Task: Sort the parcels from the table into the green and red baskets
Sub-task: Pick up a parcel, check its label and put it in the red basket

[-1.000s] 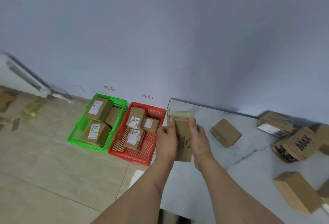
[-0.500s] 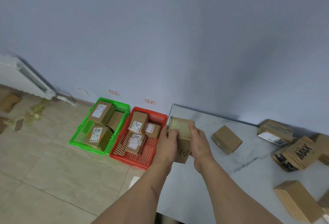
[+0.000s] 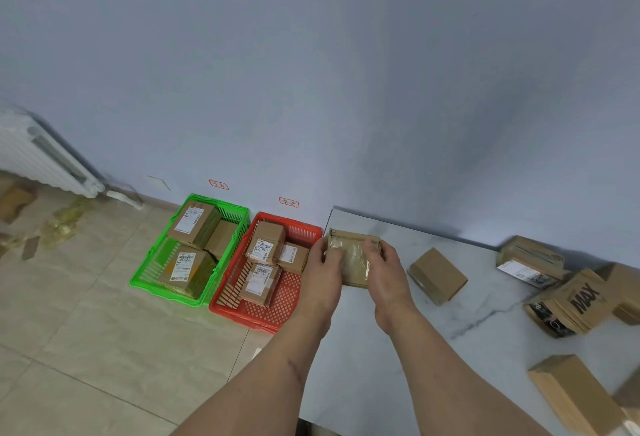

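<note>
We clamp both our left hand [image 3: 323,267] and right hand [image 3: 384,269] on the small taped cardboard parcel [image 3: 353,259] at centre frame, gripping its sides; it looks light, stiff, slightly slick.

A makeshift parcel-sorting room. Labelled cardboard parcels [image 3: 437,275] lie on a marble-patterned worktop [image 3: 381,366]; a green basket [image 3: 145,273] and red basket [image 3: 242,314] stand on the tiled floor [image 3: 86,331]. A white radiator [image 3: 38,155] lines the bare wall [image 3: 311,72].

White radiator [image 3: 41,155] (left), wall labels [image 3: 218,184]
</note>
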